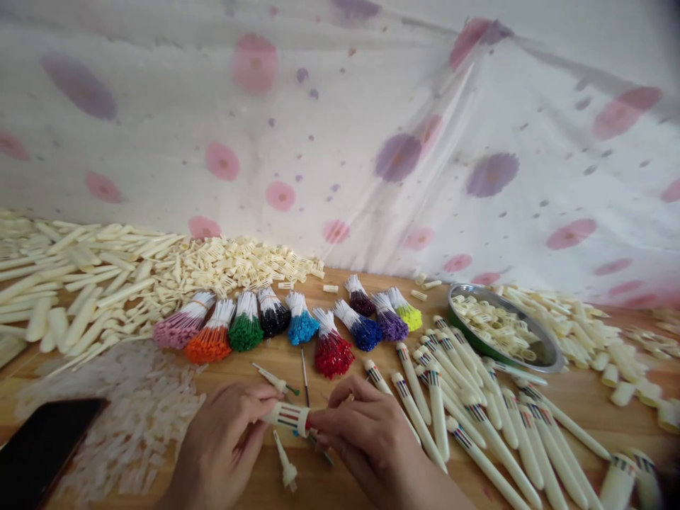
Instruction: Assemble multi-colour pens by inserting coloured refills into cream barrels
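My left hand is closed around a cream slotted pen barrel, held nearly level with dark and red strips showing in its slots. At the barrel's open end, the fingers of my right hand are pinched on a small red piece, mostly hidden by the fingertips. Below the barrel a cream pointed pen part lies on the table. Behind my hands lie another cream pointed part with a green-ended refill and a loose thin refill. A blue bit shows beneath my right fingers.
Bundled refills in several colours, such as red and orange, stand in a row. Many multicolour pens lie right, near a metal bowl of cream rings. Cream parts, clear plastic pieces and a phone are left.
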{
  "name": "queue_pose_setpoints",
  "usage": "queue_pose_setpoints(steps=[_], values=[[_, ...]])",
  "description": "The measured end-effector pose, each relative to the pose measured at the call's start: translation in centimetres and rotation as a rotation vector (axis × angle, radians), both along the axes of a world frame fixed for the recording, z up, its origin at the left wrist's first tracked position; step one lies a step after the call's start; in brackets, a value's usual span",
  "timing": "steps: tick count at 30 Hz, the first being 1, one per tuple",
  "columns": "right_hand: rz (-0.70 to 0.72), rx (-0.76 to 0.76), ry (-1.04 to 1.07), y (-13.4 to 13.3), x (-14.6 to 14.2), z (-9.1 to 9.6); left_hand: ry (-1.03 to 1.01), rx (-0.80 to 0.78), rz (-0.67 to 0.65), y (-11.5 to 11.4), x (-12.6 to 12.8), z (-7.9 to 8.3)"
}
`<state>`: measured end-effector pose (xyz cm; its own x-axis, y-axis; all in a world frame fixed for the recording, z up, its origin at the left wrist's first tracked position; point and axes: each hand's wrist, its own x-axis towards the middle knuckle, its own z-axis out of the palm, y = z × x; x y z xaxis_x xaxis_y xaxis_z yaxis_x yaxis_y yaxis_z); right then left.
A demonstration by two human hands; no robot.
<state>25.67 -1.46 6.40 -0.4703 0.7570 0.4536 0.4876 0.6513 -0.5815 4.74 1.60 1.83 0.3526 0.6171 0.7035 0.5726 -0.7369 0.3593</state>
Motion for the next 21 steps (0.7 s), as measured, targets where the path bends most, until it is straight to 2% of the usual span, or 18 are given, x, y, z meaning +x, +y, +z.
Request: queue_pose_setpoints(steps=[3, 6, 8, 10, 13, 15, 18, 21], values=[[-0.093, 0.017, 0.01, 0.1, 0.4, 0.1, -0.035, -0.098, 0.007, 0.0, -0.3, -0.4], [-0.253, -0.121, -0.133, 0.5, 0.4, -0.9, -0.067, -0.178, 0.007, 0.4, -0.8, -0.5], [-0.326, -0.227, -0.368, 0.7, -0.2, -2.6, -0.094, -0.215, -0.001, 0.8, -1.3, -0.5], [-0.346, -0.252, -0.633, 0.9, -1.4, -4.7, -0.127, -0.263, -0.02, 1.3, -1.6, -0.6], [-0.37, -0.241, -0.716, 1.1, -3.1, -7.4, -0.18, -0.353, -0.059, 1.9, -1.9, -0.7], [-0.371, -0.233, -0.703, 1.2, -3.4, -8.1, -0.195, -0.424, -0.085, 2.0, -1.9, -0.7], [-0.375, -0.229, -0.666, 1.7, -2.0, -7.3, -0.221, -0.555, -0.113, 2.1, -1.9, -0.6], [-0.395, -0.208, -0.588, 2.2, 0.6, -4.8, -0.283, -0.671, -0.132, 2.0, -1.9, -0.3]])
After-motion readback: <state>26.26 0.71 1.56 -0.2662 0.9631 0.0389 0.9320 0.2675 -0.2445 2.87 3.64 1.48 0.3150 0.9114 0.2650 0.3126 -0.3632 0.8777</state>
